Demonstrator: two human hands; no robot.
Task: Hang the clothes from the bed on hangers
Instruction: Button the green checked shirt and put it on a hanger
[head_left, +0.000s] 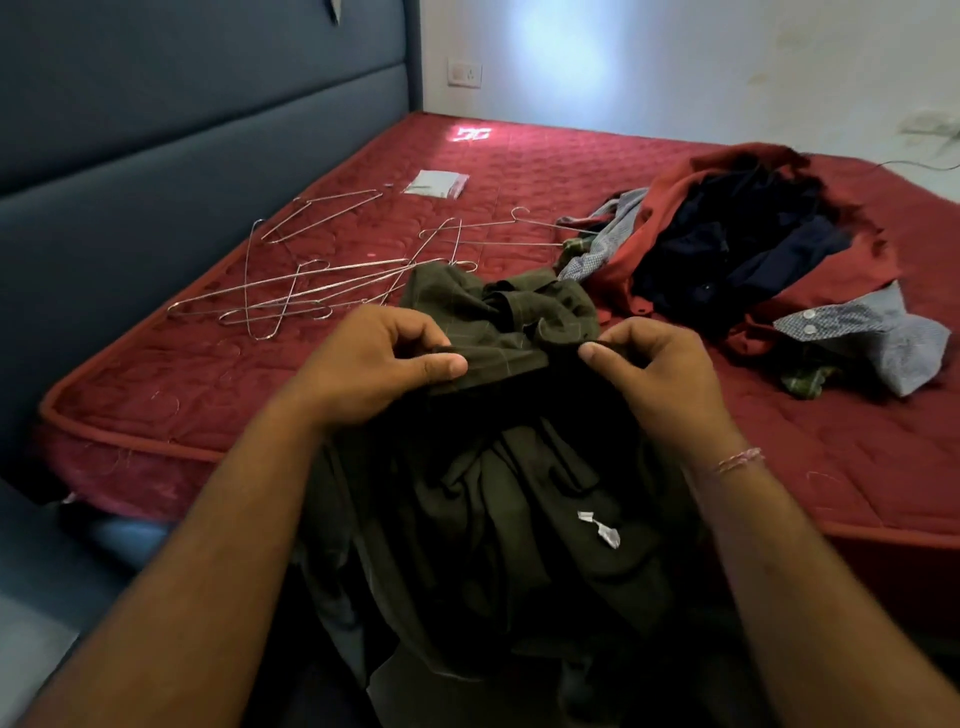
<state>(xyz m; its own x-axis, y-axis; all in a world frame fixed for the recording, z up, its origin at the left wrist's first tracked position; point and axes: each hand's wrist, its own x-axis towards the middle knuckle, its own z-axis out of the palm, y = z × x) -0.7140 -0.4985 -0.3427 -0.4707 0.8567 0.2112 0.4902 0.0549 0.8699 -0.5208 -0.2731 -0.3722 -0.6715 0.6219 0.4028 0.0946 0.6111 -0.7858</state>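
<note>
A bed (545, 171) with a bare red quilted mattress piped along its edge fills most of the view, set into the corner of a room between a padded blue-grey headboard (182, 130) on the left and a white wall (675, 62) at the far side; a white switch plate (465, 73) sits low on that wall, and no writing on it can be read. On the right half of the mattress lies a heap of clothes (737, 260), with at least a red garment, a dark navy one, a grey-blue patterned shirt showing two white buttons on its cuff, and a scrap of green check; the exact count cannot be told. Nearest the camera, a dark olive shirt (493, 509) with a faint check hangs over the bed's near edge, its upper part bunched on the mattress; two small white tags (597, 530) are sewn inside it, their print too small to read. Left of centre is a loose tangle of thin wire hangers (291, 296), overlapping so that they cannot be counted surely, with one more hanger (498, 234) lying apart beside the heap. A small clear plastic packet (436, 183) lies beyond them. The left hand (374, 364) and the right hand (660, 374) each pinch a fold of the olive shirt's upper edge between thumb and fingers, each grip clenched on the cloth. A pink thread band (737, 460) circles the right wrist.
</note>
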